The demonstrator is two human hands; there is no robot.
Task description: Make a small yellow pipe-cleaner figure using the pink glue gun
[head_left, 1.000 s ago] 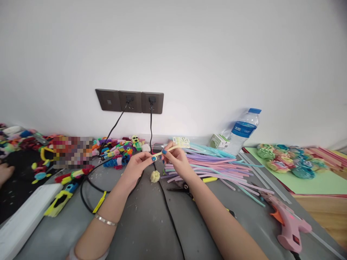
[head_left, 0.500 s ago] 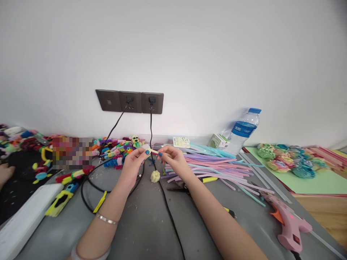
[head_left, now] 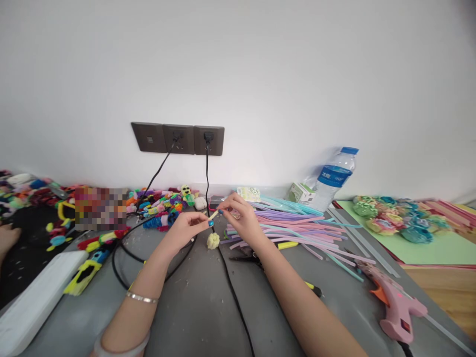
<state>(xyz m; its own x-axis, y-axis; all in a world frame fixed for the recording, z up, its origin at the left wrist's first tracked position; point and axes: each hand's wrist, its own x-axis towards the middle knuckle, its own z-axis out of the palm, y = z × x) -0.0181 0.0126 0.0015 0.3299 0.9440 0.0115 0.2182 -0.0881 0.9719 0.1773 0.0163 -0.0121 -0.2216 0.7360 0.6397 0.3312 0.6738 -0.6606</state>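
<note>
The left hand is closed to a pinch, thumb against fingers, gripping one end of a short pale-yellow strip. The right hand pinches the opposite end, its remaining fingers loosely curled. The strip is suspended above and near the yellow fluffy piece, which rests on the desk. Relative to that piece: pastel stems lie to the right; a black cable passes just beside it; a pink glue gun lies well apart, far right.
</note>
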